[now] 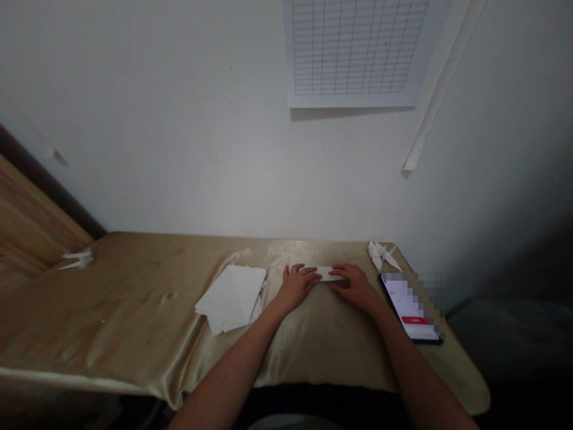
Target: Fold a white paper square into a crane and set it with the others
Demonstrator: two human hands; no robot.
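A narrow folded strip of white paper (328, 274) lies on the table covered in gold satin cloth (134, 310). My left hand (298, 285) presses flat on the strip's left end, fingers stretched out over it. My right hand (356, 283) lies on the strip's right end, fingers extended and pressed down on the paper. Most of the strip is hidden under both hands.
A stack of white paper sheets (233, 297) lies left of my hands. A lit phone (410, 307) rests at the right edge. Folded white paper cranes (381, 254) sit at the back right corner, another (78, 259) at the back left. A wall stands behind the table.
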